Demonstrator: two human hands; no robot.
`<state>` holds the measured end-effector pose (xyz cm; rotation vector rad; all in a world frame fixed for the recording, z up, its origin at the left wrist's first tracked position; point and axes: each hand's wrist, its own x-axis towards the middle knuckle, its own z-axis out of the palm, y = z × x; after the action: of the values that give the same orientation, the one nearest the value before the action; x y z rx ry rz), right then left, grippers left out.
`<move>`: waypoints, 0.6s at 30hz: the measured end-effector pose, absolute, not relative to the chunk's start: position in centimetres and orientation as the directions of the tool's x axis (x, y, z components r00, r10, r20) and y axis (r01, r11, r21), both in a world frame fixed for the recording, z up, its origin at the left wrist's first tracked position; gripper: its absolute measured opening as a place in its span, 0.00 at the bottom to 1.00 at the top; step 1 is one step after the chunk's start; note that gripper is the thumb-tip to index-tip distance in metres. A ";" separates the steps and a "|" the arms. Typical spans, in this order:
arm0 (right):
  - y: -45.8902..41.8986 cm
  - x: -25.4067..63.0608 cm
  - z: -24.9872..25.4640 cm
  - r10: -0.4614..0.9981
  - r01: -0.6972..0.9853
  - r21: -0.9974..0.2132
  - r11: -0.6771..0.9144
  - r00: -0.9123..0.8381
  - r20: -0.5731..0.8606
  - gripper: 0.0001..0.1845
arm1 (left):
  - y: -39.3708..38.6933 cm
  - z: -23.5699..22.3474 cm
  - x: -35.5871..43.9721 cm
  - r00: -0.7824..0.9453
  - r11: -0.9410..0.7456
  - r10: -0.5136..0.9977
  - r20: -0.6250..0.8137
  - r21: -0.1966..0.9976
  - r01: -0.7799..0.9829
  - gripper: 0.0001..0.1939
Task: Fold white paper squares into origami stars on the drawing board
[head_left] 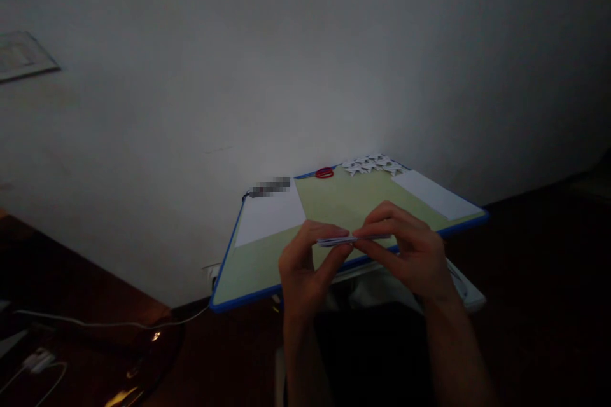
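Note:
Between my two hands is a small folded piece of white paper (335, 241), seen nearly edge-on above the front of the table. My left hand (310, 261) pinches its left part between thumb and fingers. With thumb and fingertips, my right hand (405, 245) grips the right part, and the fingertips of both hands almost meet at the middle. Several layers show at the left end of the paper. The fingers hide much of the rest.
The pale green table (334, 197) has a blue rim. On it lie white sheets (272, 213) at left, another white sheet (436, 194) at right, red-handled scissors (324, 173) and several folded paper shapes (370, 164) at the back. A wall stands behind; a white cable (109, 324) runs at left.

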<state>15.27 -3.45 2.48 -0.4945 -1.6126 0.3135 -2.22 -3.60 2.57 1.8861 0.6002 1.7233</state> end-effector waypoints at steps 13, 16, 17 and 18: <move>-4.9 15.8 3.0 0.415 0.127 -0.399 0.908 -0.132 0.900 0.13 | -4.3 3.2 -2.6 0.155 -0.846 0.521 0.840 0.532 -0.038 0.11; -5.1 15.6 3.0 0.409 0.147 -0.390 0.909 -0.128 0.904 0.13 | -4.4 3.2 -2.6 0.154 -0.846 0.519 0.841 0.531 -0.047 0.11; -5.2 15.6 3.0 0.402 0.158 -0.382 0.911 -0.125 0.907 0.14 | -4.5 3.2 -2.6 0.154 -0.844 0.521 0.840 0.533 -0.053 0.11; -5.3 15.5 3.0 0.395 0.169 -0.373 0.912 -0.121 0.911 0.14 | -4.5 3.2 -2.5 0.155 -0.843 0.522 0.839 0.536 -0.057 0.11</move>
<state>15.54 -5.30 3.04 -0.4332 -1.6987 0.2027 -2.54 -4.50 3.20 1.9920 0.4417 1.7333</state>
